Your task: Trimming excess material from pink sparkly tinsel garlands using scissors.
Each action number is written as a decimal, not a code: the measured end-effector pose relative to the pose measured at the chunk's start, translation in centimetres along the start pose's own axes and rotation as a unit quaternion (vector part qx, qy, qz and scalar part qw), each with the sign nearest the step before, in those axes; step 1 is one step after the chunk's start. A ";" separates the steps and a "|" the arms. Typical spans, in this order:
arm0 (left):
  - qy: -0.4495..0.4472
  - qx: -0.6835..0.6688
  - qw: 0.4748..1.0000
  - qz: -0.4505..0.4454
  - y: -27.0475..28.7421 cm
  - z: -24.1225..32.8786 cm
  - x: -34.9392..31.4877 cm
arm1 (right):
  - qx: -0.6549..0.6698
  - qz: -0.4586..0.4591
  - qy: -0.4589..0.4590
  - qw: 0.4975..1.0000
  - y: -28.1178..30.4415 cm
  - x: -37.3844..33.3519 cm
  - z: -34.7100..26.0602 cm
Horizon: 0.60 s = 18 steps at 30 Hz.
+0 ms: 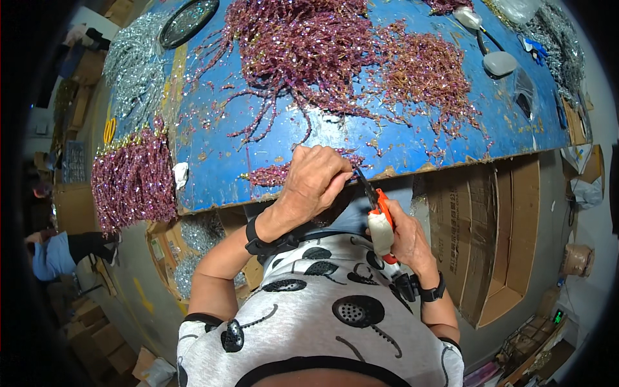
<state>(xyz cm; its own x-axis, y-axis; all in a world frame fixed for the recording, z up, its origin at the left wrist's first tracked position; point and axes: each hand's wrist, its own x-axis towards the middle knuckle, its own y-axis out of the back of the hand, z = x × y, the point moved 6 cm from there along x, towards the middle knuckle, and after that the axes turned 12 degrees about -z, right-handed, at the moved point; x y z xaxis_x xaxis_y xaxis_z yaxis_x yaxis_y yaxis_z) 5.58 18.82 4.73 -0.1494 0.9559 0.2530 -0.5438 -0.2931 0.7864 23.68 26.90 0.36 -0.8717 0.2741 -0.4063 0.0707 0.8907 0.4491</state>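
Note:
My right hand is closed around a pair of shears with orange handles, one wrapped in white. Their dark blades point up and left, the tips close to my left fingers. My left hand is closed at the table's front edge, its thumb and fingers pinched together over pink glittery strands. Part of that small bunch sticks out left of the hand, and more shows right of the fingertips. The fingers hide the exact spot they grip.
Pink glittery strands heap up on the blue table, with a thinner pile to the right. Another pink bundle hangs over the left edge near silver strands. Cardboard boxes stand below. A person is far left.

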 end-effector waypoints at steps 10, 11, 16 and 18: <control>0.001 0.032 0.999 0.006 1.9 -2.2 2.2 | 0.124 0.042 0.060 0.990 1.1 -0.8 1.3; 0.007 0.052 0.999 -0.008 1.9 -2.2 2.5 | 0.131 0.011 0.025 0.991 0.9 -0.7 1.5; 0.021 0.081 0.996 -0.040 0.0 -2.9 3.2 | 0.088 -0.014 0.037 0.995 0.8 -0.4 1.6; 0.033 0.005 0.999 -0.015 0.3 -3.2 3.0 | 0.077 -0.019 0.033 0.996 0.9 -0.4 1.1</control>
<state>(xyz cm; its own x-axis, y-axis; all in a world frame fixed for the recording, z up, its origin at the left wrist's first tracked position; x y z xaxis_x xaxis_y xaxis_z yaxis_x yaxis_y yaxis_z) 2.33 21.60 3.96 -0.1881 0.9634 0.1910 -0.5413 -0.2640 0.7983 24.57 28.02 0.09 -0.9044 0.2201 -0.3654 0.1069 0.9462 0.3054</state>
